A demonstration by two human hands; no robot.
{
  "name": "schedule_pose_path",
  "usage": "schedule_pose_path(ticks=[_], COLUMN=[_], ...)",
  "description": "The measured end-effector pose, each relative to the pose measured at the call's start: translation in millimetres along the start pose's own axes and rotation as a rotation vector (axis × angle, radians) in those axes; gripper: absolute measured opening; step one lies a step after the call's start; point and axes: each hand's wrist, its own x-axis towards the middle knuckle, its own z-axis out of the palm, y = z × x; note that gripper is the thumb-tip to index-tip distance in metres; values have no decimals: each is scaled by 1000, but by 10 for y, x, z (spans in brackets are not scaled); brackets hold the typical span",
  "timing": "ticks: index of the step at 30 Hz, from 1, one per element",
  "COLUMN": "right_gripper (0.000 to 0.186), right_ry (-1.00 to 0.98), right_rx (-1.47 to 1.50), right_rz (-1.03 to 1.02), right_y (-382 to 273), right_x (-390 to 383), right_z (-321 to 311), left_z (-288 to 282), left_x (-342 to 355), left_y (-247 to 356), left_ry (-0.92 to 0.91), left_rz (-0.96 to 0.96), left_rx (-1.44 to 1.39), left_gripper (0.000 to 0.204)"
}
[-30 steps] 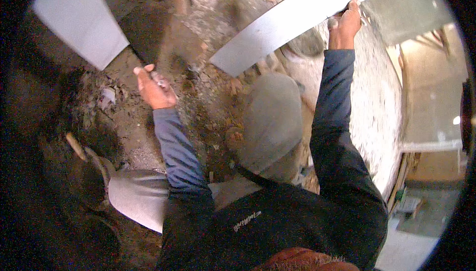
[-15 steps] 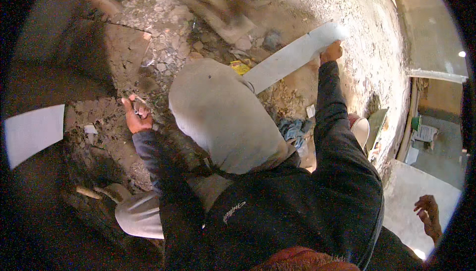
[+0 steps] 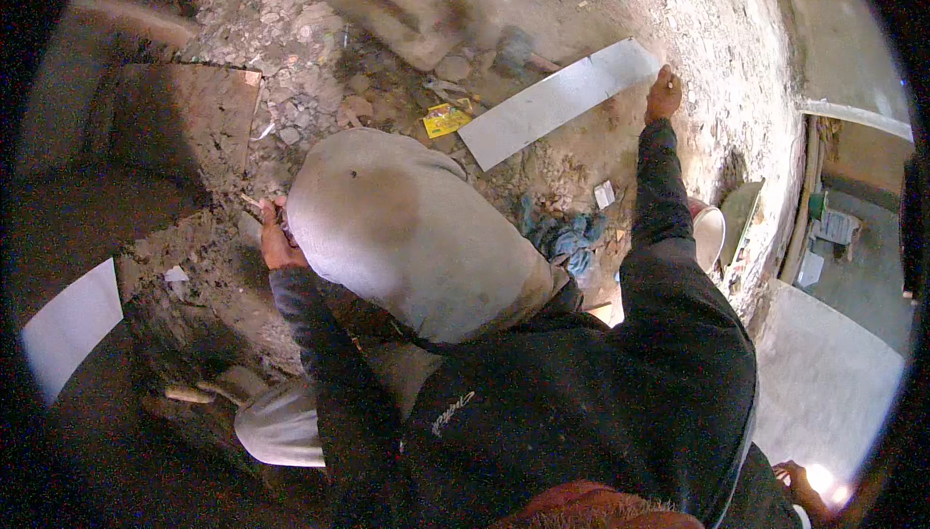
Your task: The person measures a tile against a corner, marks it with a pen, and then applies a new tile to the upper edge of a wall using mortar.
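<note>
At the upper right, my right hand [image 3: 664, 93] is closed at the far end of a long white strip [image 3: 542, 108], which angles over the dirty, rubble-strewn ground. My left hand [image 3: 278, 238] is beside my raised, grey-clad knee [image 3: 397, 229], partly hidden by it, with fingers curled round a thin pale stick [image 3: 254, 202] too small to make out well. Another white piece [image 3: 68, 330] is at the far left, apart from that hand.
Beside the strip are a yellow packet [image 3: 446, 120] and blue cloth [image 3: 567, 238]. A round container [image 3: 707, 233] stands right of my right arm, a wooden board [image 3: 223, 112] lies upper left, a wooden-handled tool [image 3: 189, 393] lower left. Another person's hand [image 3: 804, 485] is at bottom right.
The white strip sits lower in view than a second ago. My left hand has dropped beside the knee, away from the left white piece. The other person's hand has moved downward since appearing.
</note>
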Motion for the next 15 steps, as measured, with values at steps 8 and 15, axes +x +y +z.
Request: schedule_pose_path(ticks=[8, 15], right_gripper=[37, 33], right_ry=[-974, -1164], right_rx=[389, 294], right_rz=[12, -848], right_y=[-2004, -3595], right_x=[-1122, -2232], right_z=[-68, 358], left_z=[834, 1085], left_x=[-107, -434], left_y=[-71, 171], left_ry=[-14, 92], left_rz=[170, 249], left_rx=[347, 142], left_gripper=[37, 34])
